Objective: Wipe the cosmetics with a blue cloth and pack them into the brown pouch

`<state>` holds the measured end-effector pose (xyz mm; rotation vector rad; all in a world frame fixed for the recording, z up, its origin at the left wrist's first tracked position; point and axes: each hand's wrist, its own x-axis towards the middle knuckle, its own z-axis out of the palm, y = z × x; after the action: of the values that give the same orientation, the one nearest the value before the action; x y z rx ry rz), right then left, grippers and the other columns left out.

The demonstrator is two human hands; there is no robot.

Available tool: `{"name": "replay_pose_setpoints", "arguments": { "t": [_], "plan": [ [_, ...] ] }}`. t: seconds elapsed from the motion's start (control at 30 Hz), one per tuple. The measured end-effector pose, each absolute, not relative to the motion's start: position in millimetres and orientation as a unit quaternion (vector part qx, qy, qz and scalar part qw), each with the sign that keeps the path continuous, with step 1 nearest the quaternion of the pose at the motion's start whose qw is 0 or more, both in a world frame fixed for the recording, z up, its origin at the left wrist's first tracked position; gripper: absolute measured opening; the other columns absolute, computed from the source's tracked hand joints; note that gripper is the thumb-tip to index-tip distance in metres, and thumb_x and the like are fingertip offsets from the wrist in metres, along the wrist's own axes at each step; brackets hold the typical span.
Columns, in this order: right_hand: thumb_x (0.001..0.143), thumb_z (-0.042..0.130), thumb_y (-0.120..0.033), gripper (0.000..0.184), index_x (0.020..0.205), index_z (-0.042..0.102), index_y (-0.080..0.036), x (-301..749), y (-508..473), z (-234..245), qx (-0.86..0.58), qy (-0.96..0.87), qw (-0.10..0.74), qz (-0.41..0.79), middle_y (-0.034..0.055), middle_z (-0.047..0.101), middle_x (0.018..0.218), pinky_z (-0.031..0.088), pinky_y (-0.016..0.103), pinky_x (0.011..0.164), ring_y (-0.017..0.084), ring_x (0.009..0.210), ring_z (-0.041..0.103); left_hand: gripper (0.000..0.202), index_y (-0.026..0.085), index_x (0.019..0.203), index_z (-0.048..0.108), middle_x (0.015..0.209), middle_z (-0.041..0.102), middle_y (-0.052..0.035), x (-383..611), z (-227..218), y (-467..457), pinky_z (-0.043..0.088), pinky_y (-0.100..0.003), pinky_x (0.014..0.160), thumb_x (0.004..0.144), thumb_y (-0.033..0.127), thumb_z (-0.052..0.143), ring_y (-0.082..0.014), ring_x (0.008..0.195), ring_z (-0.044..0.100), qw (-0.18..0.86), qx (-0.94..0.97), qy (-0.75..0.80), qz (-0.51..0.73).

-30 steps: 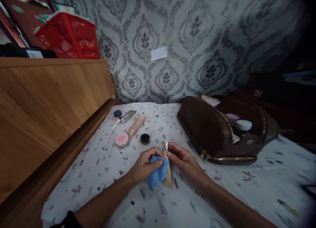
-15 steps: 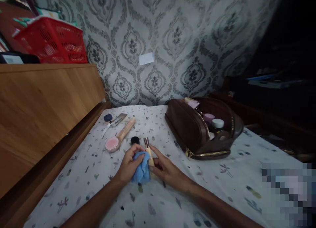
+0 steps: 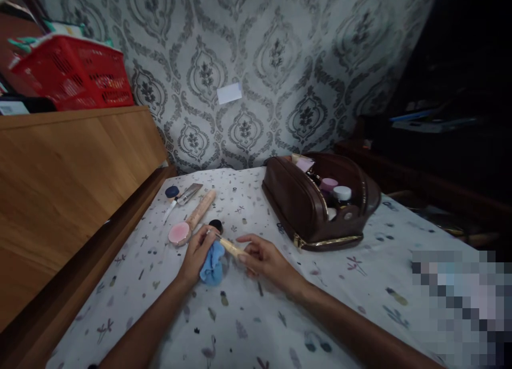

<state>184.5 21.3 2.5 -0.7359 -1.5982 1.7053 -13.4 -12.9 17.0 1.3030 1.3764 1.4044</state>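
Note:
A crumpled blue cloth (image 3: 213, 265) hangs from my left hand (image 3: 198, 254), which is closed around it. The same hand's fingertips are at the metal end of a slim, cream-handled tool (image 3: 230, 246); its exact kind is unclear. My right hand (image 3: 262, 259) pinches the other end of that handle between thumb and fingers, the forefinger stretched out. Just beyond my left fingers stands a small round black-topped item (image 3: 216, 225), partly covered by them. To the left lie a round pink compact (image 3: 180, 233) and a long peach-coloured tube (image 3: 201, 210).
An open brown leather bag (image 3: 292, 201) filled with cosmetics stands right of my hands. Farther back left are a dark-blue-lidded jar (image 3: 172, 192) and a silvery flat item (image 3: 190, 193). A wooden cabinet (image 3: 80, 166) with a red basket (image 3: 86, 73) borders the left side.
The tool has swung from nearly upright to a slant, its metal end now toward my left fingers. The cloth has come off its side. My view has shifted slightly right.

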Motion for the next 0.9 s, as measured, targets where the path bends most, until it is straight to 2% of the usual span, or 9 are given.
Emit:
{"name": "replay_pose_setpoints", "arguments": {
  "t": [0.1, 0.2, 0.37, 0.53, 0.6, 0.7, 0.8, 0.9],
  "plan": [
    [0.066, 0.080, -0.055, 0.051, 0.094, 0.060, -0.017, 188, 22, 10, -0.319, -0.543, 0.408, 0.661, -0.0057, 0.058, 0.065, 0.042, 0.025, 0.054, 0.010, 0.051, 0.055, 0.046, 0.016, 0.090, 0.063, 0.062, 0.048, 0.0051, -15, 18, -12, 0.035, -0.018, 0.047, 0.082, 0.061, 0.064, -0.0081, 0.051, 0.041, 0.415, 0.483, 0.530, 0.559],
    [0.064, 0.082, -0.053, 0.044, 0.082, 0.063, -0.017, 195, 18, 16, -0.333, -0.495, 0.456, 0.660, -0.0036, 0.061, 0.058, 0.044, 0.025, 0.058, 0.011, 0.055, 0.056, 0.047, 0.015, 0.099, 0.066, 0.061, 0.050, 0.0053, -16, 22, -15, 0.034, -0.018, 0.045, 0.078, 0.057, 0.071, -0.0077, 0.049, 0.043, 0.458, 0.465, 0.524, 0.548],
    [0.069, 0.079, -0.054, 0.041, 0.079, 0.068, -0.017, 219, 2, 32, -0.338, -0.477, 0.508, 0.633, 0.0009, 0.068, 0.064, 0.050, 0.027, 0.064, 0.014, 0.062, 0.062, 0.051, 0.016, 0.103, 0.069, 0.070, 0.063, 0.0001, -8, 28, -18, 0.038, -0.017, 0.047, 0.070, 0.053, 0.079, -0.0090, 0.053, 0.051, 0.489, 0.458, 0.526, 0.524],
    [0.084, 0.068, -0.051, 0.034, 0.080, 0.070, -0.017, 261, -13, 64, -0.334, -0.561, 0.553, 0.517, 0.0026, 0.069, 0.066, 0.052, 0.026, 0.061, 0.015, 0.064, 0.064, 0.044, 0.017, 0.104, 0.070, 0.080, 0.068, -0.0040, 17, 43, -11, 0.044, -0.019, 0.055, 0.078, 0.052, 0.074, -0.0124, 0.064, 0.056, 0.497, 0.550, 0.494, 0.454],
    [0.087, 0.067, -0.049, 0.032, 0.081, 0.070, -0.018, 282, -15, 80, -0.338, -0.586, 0.577, 0.458, 0.0028, 0.069, 0.067, 0.053, 0.026, 0.059, 0.015, 0.064, 0.064, 0.042, 0.018, 0.109, 0.068, 0.086, 0.068, -0.0047, 34, 58, -6, 0.048, -0.021, 0.062, 0.083, 0.051, 0.070, -0.0148, 0.072, 0.060, 0.479, 0.603, 0.481, 0.419],
    [0.088, 0.067, -0.045, 0.027, 0.085, 0.071, -0.019, 317, -14, 105, -0.358, -0.591, 0.614, 0.381, 0.0027, 0.070, 0.070, 0.055, 0.025, 0.059, 0.015, 0.063, 0.067, 0.041, 0.021, 0.122, 0.063, 0.095, 0.068, -0.0052, 66, 86, 8, 0.051, -0.024, 0.074, 0.090, 0.046, 0.062, -0.0183, 0.086, 0.064, 0.398, 0.706, 0.453, 0.370],
    [0.087, 0.070, -0.043, 0.023, 0.082, 0.072, -0.020, 350, -6, 127, -0.381, -0.587, 0.653, 0.289, 0.0017, 0.070, 0.068, 0.055, 0.023, 0.058, 0.014, 0.063, 0.066, 0.036, 0.022, 0.127, 0.061, 0.099, 0.067, -0.0059, 97, 110, 26, 0.051, -0.026, 0.080, 0.097, 0.040, 0.052, -0.0186, 0.091, 0.064, 0.249, 0.820, 0.414, 0.308],
    [0.086, 0.071, -0.042, 0.022, 0.083, 0.072, -0.021, 376, 8, 142, -0.390, -0.582, 0.677, 0.225, 0.0011, 0.070, 0.068, 0.055, 0.025, 0.061, 0.014, 0.064, 0.065, 0.038, 0.024, 0.135, 0.057, 0.100, 0.066, -0.0062, 119, 123, 48, 0.051, -0.024, 0.072, 0.102, 0.035, 0.040, -0.0172, 0.087, 0.065, 0.060, 0.897, 0.370, 0.233]
  ]
}}
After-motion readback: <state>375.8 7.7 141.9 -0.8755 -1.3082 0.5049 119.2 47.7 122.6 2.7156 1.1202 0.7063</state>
